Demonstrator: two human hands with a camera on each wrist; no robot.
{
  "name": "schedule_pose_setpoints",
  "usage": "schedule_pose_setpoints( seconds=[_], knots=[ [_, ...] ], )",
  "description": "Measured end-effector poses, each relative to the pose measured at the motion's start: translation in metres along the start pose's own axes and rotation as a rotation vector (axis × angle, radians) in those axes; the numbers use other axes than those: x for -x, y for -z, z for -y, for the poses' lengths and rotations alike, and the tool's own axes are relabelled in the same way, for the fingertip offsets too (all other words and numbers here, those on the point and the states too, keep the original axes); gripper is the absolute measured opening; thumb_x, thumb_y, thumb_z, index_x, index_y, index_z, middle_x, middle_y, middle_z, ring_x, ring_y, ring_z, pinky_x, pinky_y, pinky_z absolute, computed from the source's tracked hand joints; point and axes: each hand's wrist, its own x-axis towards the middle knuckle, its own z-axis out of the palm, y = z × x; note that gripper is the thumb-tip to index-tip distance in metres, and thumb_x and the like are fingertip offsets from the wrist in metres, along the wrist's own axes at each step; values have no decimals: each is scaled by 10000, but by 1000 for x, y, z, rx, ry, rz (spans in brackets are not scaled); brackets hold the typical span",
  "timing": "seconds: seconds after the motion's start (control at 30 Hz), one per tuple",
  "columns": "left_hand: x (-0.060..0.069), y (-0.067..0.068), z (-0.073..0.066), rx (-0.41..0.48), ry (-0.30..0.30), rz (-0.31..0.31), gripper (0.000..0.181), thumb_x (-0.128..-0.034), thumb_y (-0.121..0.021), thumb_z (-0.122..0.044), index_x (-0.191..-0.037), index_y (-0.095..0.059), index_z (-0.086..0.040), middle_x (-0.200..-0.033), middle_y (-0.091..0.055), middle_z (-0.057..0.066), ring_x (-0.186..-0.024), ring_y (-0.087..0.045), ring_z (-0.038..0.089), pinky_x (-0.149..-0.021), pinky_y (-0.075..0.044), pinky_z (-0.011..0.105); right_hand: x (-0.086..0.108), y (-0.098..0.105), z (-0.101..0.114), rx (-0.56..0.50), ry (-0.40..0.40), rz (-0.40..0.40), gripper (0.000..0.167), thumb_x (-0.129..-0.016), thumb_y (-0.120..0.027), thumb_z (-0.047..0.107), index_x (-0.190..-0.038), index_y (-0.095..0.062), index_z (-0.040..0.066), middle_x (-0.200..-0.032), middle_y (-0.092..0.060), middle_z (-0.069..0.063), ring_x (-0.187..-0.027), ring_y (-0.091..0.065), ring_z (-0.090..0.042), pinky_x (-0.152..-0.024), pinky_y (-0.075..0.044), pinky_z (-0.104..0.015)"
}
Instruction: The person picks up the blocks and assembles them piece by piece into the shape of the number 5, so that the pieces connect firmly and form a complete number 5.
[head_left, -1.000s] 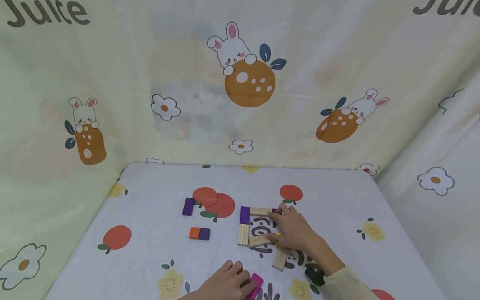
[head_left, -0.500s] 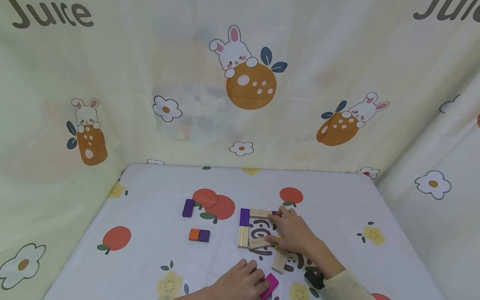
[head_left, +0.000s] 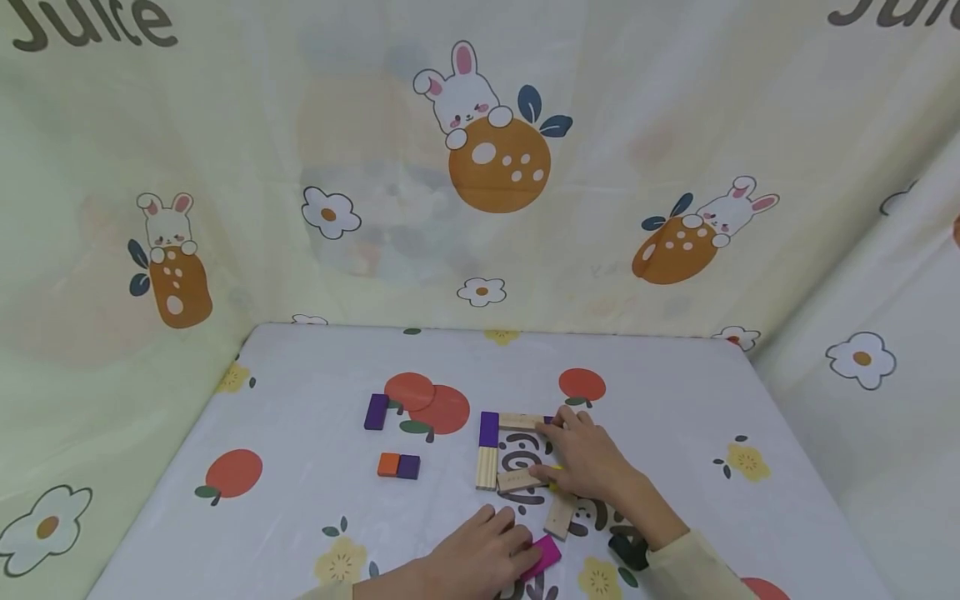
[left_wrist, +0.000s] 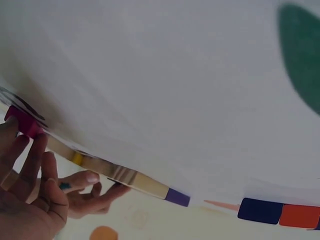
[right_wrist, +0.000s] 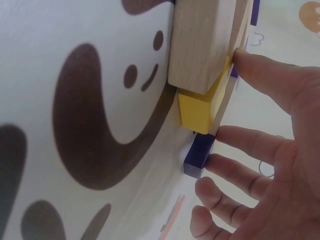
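In the head view my left hand (head_left: pixel 480 550) pinches a magenta block (head_left: pixel 543 558) on the table, close to the near end of an arrangement of blocks. A slanted wooden block (head_left: pixel 559 514) lies just beyond it. My right hand (head_left: pixel 592 458) spans the right side of the arrangement, thumb at a wooden block (head_left: pixel 519 481) and fingers at the far corner. The right wrist view shows its fingers touching a dark purple block (right_wrist: pixel 199 156) beside a yellow block (right_wrist: pixel 197 110). At the left side, a purple block (head_left: pixel 489 429) meets a ridged wooden one (head_left: pixel 487 468).
Left of the arrangement lie an orange block (head_left: pixel 388 464) and a purple block (head_left: pixel 408 467), touching end to end. Another purple block (head_left: pixel 377 412) lies farther back. A printed cloth (head_left: pixel 300 533) covers the table; a fabric wall (head_left: pixel 390 275) rises behind it.
My left hand has moved right with the magenta block, bringing it close to the slanted wooden block. The right hand has stayed in place.
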Motion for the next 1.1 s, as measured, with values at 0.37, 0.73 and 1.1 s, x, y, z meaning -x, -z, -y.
schedule_pose_setpoints(
  seconds=[0.37,0.73,1.1],
  knots=[
    [-3,0,-1,18,4,-16,601,-993,-615,-646,-1464,-630,-275,-1333,-685,-111,-1101,-549,57,-907,-441,150,1,-1,-1,0,-11,0,721,-857,-818,583,-1415,-685,148,-1190,-586,-61,-966,-492,-215,-774,-497,-377],
    [-7,2,-6,-46,3,-10,589,-1032,-513,-675,-1455,-632,-283,-1311,-678,-128,-1118,-550,62,-937,-469,188,0,-1,2,-10,-12,-6,717,-854,-828,570,-1411,-689,141,-1192,-589,-62,-965,-488,-214,-770,-482,-370],
    [-1,14,2,40,121,-12,561,-1006,-649,-571,-1497,-576,-310,-1365,-663,-105,-1206,-564,101,-1012,-526,269,2,0,1,3,-26,0,722,-852,-821,590,-1418,-684,163,-1206,-591,-62,-985,-499,-217,-789,-507,-387]
  ],
)
